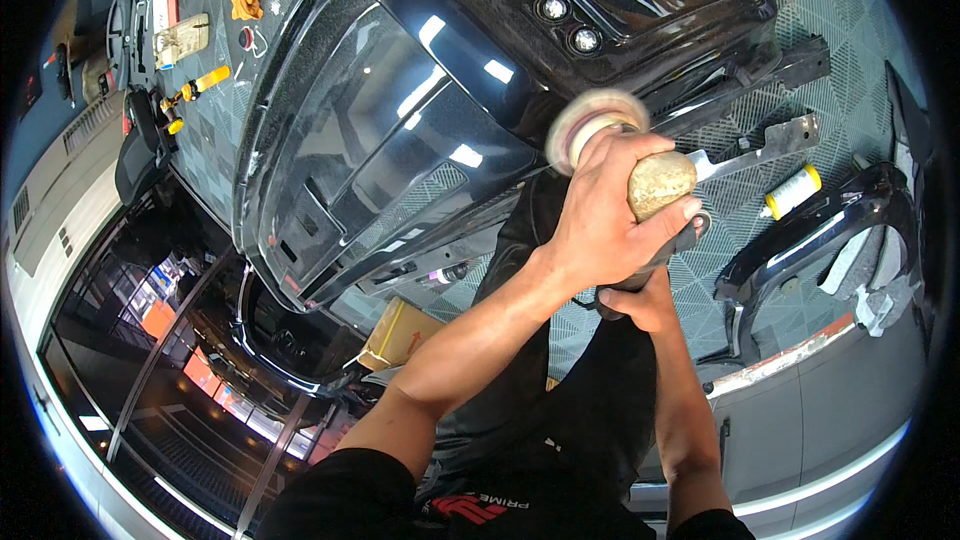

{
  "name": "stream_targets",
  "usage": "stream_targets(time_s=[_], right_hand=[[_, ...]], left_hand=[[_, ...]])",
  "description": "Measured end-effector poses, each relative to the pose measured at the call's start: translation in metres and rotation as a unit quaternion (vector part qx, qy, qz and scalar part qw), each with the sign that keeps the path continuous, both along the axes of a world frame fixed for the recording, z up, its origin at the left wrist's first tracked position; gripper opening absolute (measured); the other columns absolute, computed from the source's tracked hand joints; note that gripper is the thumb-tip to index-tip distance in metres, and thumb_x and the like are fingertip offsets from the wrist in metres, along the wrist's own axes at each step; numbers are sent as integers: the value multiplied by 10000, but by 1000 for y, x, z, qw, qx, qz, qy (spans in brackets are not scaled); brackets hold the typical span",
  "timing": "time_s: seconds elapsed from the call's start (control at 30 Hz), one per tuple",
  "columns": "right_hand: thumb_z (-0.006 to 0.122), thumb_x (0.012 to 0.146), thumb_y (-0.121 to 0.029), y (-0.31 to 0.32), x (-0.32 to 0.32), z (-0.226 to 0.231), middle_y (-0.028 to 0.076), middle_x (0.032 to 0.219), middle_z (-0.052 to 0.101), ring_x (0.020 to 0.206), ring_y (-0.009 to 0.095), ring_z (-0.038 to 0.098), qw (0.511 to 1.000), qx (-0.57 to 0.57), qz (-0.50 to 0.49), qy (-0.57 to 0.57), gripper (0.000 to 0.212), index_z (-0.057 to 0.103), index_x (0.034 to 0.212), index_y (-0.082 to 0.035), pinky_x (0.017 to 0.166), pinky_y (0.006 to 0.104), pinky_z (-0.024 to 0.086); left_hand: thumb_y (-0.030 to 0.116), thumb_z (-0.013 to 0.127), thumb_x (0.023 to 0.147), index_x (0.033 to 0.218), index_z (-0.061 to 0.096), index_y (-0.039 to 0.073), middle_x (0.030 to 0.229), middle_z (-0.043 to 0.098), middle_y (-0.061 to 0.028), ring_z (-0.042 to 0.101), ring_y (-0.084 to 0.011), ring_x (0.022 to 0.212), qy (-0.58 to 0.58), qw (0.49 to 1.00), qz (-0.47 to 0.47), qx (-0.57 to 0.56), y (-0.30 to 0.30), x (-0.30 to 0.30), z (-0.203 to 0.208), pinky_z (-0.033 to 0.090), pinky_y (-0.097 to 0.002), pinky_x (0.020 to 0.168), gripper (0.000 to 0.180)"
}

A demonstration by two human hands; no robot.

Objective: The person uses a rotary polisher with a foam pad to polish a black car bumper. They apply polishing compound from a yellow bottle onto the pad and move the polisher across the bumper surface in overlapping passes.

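Note:
My left hand wraps over the front of a power polisher, just behind its round pad. The pad is blurred and sits at the lower edge of a glossy black car bumper; whether it touches the bumper I cannot tell. Lower down, my right hand is closed round the polisher's dark handle, partly hidden behind my left hand and wrist. The tool's rounded end looks tan and worn. Dust dulls parts of the bumper, and several round lights line its upper side.
To the right lie a metal strip, a white bottle with yellow ends and a curved black body panel. A cardboard box stands below the bumper. At far left are an orange cloth, a yellow tool and a black seat.

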State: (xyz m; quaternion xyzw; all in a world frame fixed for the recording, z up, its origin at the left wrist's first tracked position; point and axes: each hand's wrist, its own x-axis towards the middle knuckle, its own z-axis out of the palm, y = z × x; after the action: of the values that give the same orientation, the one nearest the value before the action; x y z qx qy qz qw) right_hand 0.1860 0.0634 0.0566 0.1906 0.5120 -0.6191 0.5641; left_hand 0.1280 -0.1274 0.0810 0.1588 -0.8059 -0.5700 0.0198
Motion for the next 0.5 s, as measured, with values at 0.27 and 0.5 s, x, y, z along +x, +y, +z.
stream_targets(time_s=[0.27,0.5], right_hand=[[884,655,-61,-34,-2,14,84,1170,672,1080,174,646,1000,-15,6,4,779,524,1344,-4,959,353,521],[897,679,-242,-93,-16,38,188,1167,707,1117,312,698,980,-21,88,179,839,494,1386,-39,983,389,528]], left_hand=[[215,859,829,1261,574,37,1140,664,-165,666,-274,1066,-41,988,87,118,-30,6,26,525,-398,947,548],[224,840,861,1271,516,-12,1134,691,-172,709,-254,1032,18,968,155,198,-86,7,53,561,-394,943,573]])
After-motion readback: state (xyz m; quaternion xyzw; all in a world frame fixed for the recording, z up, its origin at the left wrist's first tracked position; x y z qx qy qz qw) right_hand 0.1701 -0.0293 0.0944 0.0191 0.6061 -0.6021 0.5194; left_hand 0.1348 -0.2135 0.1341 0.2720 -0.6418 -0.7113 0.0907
